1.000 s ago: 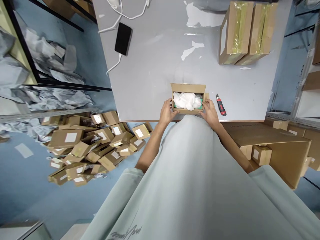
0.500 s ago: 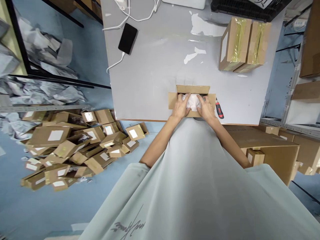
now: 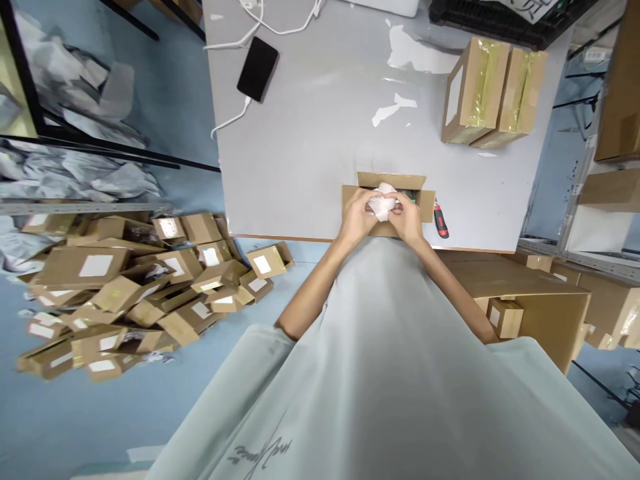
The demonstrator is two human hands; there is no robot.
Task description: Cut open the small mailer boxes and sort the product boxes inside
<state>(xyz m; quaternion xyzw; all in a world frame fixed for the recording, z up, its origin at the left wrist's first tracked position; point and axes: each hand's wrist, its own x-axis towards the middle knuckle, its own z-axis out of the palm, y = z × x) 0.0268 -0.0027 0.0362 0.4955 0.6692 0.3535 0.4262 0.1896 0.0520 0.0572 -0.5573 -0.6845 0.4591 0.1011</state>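
Note:
Between my two hands is a crumpled white wrapped bundle (image 3: 383, 204), soft like foam sheet or tissue; what it covers is hidden. My left hand (image 3: 357, 215) grips it from the left and my right hand (image 3: 406, 216) from the right, fingertips curled round its top. Below them stands a small open cardboard box (image 3: 391, 180) with its flaps folded out, at the table's near edge. Something dark and greenish shows inside, partly hidden by my right hand. A red and black utility knife (image 3: 441, 221) lies just right of the box.
Two taped cardboard boxes (image 3: 476, 90) stand at the table's back right, by a black crate (image 3: 487, 23). A black power bank or phone (image 3: 257, 69) with a white cable lies at back left. Many small boxes (image 3: 120, 280) are heaped on the floor at left; a large carton (image 3: 530, 287) stands right.
Both hands have risen out of the box with the white bundle and drawn closer together around it. Part of the box's inside shows now. The view has shifted slightly.

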